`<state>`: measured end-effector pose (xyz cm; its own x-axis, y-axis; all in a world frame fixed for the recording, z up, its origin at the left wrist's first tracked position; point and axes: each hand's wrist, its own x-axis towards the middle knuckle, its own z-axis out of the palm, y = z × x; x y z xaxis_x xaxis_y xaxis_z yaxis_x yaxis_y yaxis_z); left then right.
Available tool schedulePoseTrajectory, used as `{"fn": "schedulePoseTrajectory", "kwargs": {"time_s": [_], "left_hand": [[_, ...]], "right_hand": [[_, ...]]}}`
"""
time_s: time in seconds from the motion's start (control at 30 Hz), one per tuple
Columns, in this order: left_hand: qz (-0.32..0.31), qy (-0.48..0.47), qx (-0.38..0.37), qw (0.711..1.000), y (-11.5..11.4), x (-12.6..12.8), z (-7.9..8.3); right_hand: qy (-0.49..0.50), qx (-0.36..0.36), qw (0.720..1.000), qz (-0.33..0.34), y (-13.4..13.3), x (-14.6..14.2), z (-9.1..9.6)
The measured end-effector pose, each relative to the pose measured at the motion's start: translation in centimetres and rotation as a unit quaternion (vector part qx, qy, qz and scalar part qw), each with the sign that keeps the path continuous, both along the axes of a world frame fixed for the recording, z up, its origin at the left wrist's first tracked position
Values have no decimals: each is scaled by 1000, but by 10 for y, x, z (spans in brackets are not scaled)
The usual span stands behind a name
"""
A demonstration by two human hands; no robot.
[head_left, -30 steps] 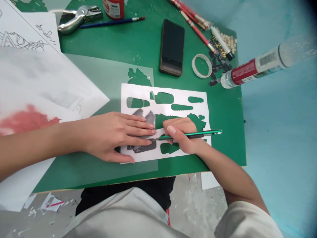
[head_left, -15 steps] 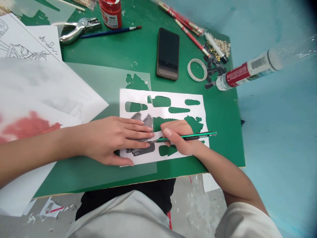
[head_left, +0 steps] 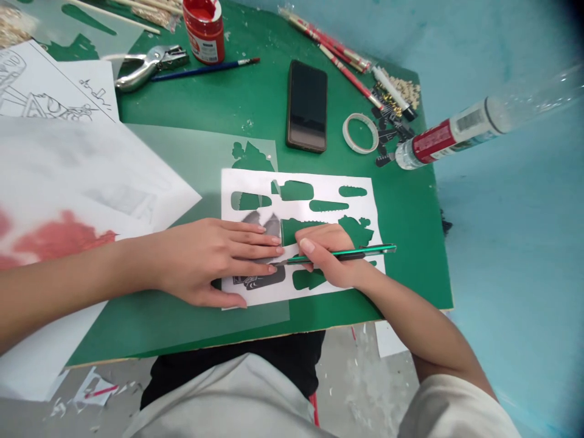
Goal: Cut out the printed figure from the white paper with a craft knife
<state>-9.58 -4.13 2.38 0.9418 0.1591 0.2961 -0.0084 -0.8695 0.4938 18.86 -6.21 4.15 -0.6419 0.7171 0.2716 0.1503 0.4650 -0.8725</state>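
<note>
A white paper sheet (head_left: 328, 189) with several cut-out openings lies on the green table, partly over a translucent sheet (head_left: 191, 331). My left hand (head_left: 214, 258) rests flat on the paper's left part, fingers stretched out. Dark printed shapes (head_left: 269, 278) show beside and below its fingers. In my right hand (head_left: 331, 252) is a slim green craft knife (head_left: 365, 250), held in a pen-like grip. Its blade points left and reaches the paper close to my left fingertips; whether it cuts into the sheet I cannot tell.
Behind the paper lie a phone (head_left: 307, 106) and a tape roll (head_left: 344, 135). A plastic bottle (head_left: 442, 141) leans at the right by the blue wall. Farther back are a red paint jar (head_left: 207, 45), a paintbrush (head_left: 205, 69) and a hole punch (head_left: 141, 73). Large papers (head_left: 150, 164) cover the left.
The view has shifted slightly, so the things at the back appear a little lower. Both hands and the knife hold nearly the same place on the paper.
</note>
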Motion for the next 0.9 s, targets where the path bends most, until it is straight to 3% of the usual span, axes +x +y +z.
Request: {"fn": "schedulePoseTrajectory", "kwargs": {"time_s": [0.17, 0.4, 0.63, 0.9], "left_hand": [[6, -9, 2, 1000, 0, 0, -2], [4, -23, -5, 1000, 0, 0, -3], [4, -10, -7, 1000, 0, 1, -1], [21, 37, -26, 999, -3, 0, 8]], "right_hand": [[6, 51, 998, 35, -1, -2, -3], [-15, 161, 975, 153, 2, -22, 0], [14, 183, 976, 114, -4, -37, -13], [-59, 224, 966, 114, -7, -38, -4]]}}
